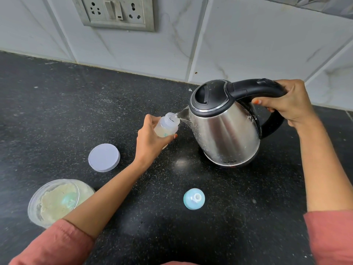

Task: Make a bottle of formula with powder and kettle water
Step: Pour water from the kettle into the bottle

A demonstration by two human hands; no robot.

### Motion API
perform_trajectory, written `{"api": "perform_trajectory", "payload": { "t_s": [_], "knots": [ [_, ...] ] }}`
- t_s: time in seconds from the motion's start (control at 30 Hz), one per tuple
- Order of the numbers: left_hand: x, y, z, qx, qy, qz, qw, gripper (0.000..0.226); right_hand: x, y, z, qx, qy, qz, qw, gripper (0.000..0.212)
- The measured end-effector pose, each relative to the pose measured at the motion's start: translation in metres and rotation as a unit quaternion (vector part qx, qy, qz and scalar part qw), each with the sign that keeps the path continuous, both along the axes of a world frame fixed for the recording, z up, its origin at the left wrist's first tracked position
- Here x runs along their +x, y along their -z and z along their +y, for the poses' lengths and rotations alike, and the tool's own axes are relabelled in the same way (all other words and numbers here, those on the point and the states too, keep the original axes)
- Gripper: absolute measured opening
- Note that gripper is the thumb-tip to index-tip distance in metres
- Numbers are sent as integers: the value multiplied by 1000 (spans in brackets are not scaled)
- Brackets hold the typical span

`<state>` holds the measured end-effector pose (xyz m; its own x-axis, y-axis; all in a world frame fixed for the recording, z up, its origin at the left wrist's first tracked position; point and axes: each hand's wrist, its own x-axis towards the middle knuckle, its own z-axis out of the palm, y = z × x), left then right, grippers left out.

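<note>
clear plastic, the bottle (167,129) is held in the left hand (150,139), fingers curled round its lower body, its long axis tilted so the open mouth leans right toward the kettle (223,129). the spout (183,114) meets that mouth just right of the hand. the right hand (286,106) is clamped on the black handle, tipping the kettle leftward. the pour likely turns on keeping the spout over the mouth. 1 teat cap (194,198) lies nearer the person than the left hand.

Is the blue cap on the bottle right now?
No, the cap lies on the counter, while the bottle in the left hand is open under the kettle spout.
</note>
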<state>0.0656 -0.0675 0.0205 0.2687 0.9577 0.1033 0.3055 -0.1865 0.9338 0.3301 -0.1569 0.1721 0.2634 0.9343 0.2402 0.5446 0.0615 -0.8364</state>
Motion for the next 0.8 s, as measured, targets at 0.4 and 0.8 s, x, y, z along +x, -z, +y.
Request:
{"api": "perform_trajectory", "payload": {
  "t_s": [0.4,0.8],
  "knots": [
    [1,0,0,-2,-5,-1,1000,54,1,0,1,4,-8,-3,1000,16],
    [1,0,-1,-4,-8,-5,1000,54,3,2,1,-1,0,-3,1000,14]
  ]
}}
